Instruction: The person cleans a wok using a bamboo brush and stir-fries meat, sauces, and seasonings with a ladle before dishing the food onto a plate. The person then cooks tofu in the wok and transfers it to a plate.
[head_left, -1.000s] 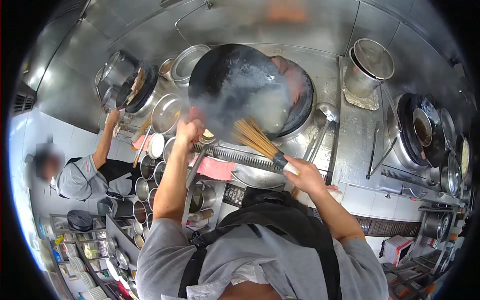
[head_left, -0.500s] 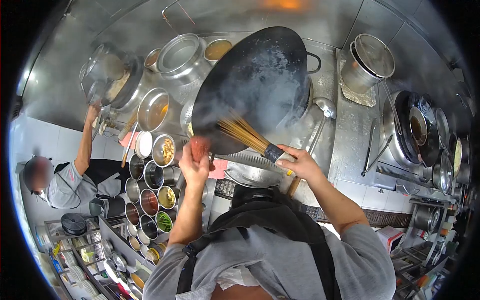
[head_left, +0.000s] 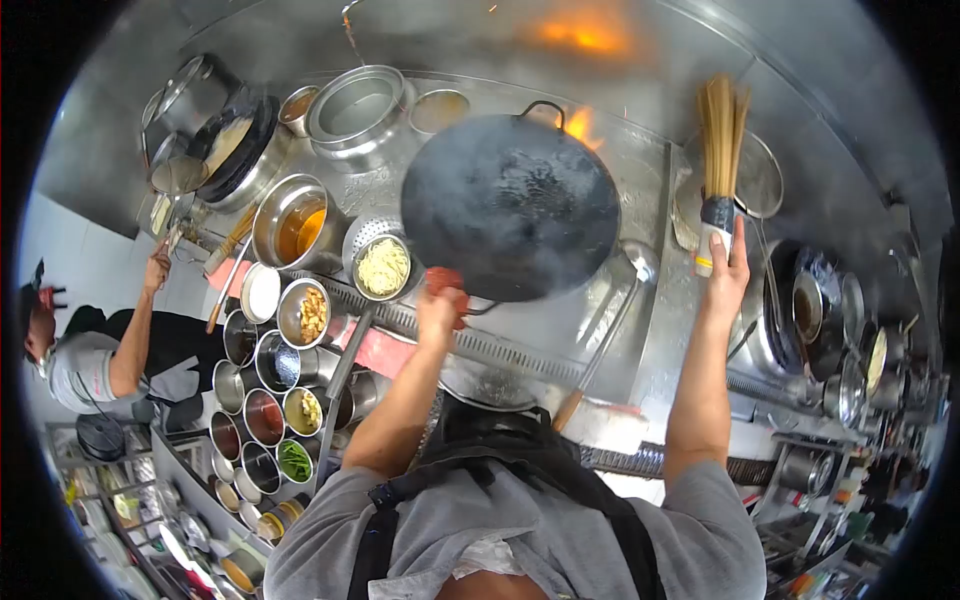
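Note:
A black wok [head_left: 510,210] lies level on the burner, with steam over its dark, wet-looking bottom. My left hand [head_left: 436,318] is closed around a red cloth [head_left: 447,283] at the wok's near handle. Off to the right, a bamboo wok brush [head_left: 718,140] stands bristles up in my right hand [head_left: 727,262], its dark-wrapped grip under the fingers. A ladle [head_left: 640,260] with a wooden handle rests on the stove right of the wok. Left of the wok, shredded pale food fills a small strainer [head_left: 383,268].
Flames [head_left: 582,128] rise behind the wok. A steel pot of orange liquid [head_left: 300,225] and several ingredient tins [head_left: 265,415] stand left. At the right are a round mesh strainer [head_left: 765,180] and stacked pans [head_left: 800,300]. A co-worker's hand [head_left: 157,270] holds a skimmer at far left.
The wok has gone from tilted to level on the burner. My right hand has carried the brush out of the wok to the right and turned it bristles up.

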